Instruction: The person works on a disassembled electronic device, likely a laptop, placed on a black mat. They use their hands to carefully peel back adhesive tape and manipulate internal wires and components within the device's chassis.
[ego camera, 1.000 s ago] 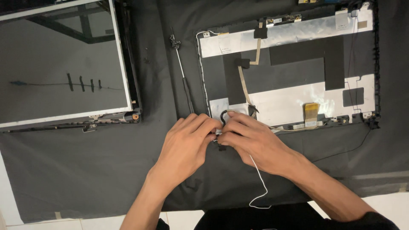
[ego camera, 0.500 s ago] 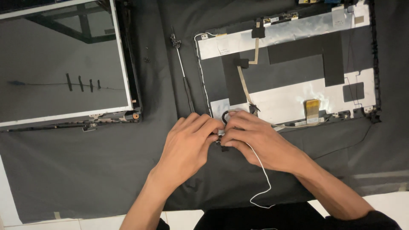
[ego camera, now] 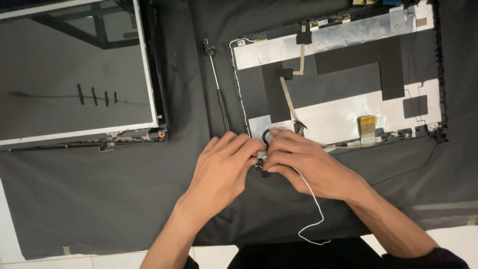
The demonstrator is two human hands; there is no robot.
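Observation:
My left hand (ego camera: 224, 169) and my right hand (ego camera: 306, 162) meet fingertip to fingertip at the near left corner of an open laptop lid shell (ego camera: 343, 84). Between the fingers sits a small black and metal hinge part (ego camera: 261, 164) with a black cable loop (ego camera: 264, 137) curling above it. Both hands pinch this part. A thin white wire (ego camera: 313, 209) runs from under my right hand down toward my body. The shell's inside shows silver foil, black tape patches and a flat ribbon cable (ego camera: 286, 92).
A removed display panel (ego camera: 74, 74) in its frame lies at the left on the black cloth (ego camera: 99, 199). A loose metal hinge rod (ego camera: 216, 79) rests between panel and shell. Tiny screws (ego camera: 174, 67) lie near it. White floor shows along the bottom edge.
Both hands stay at the same corner. The fingers shifted only slightly on the small part, and the white wire's loop hangs a little differently.

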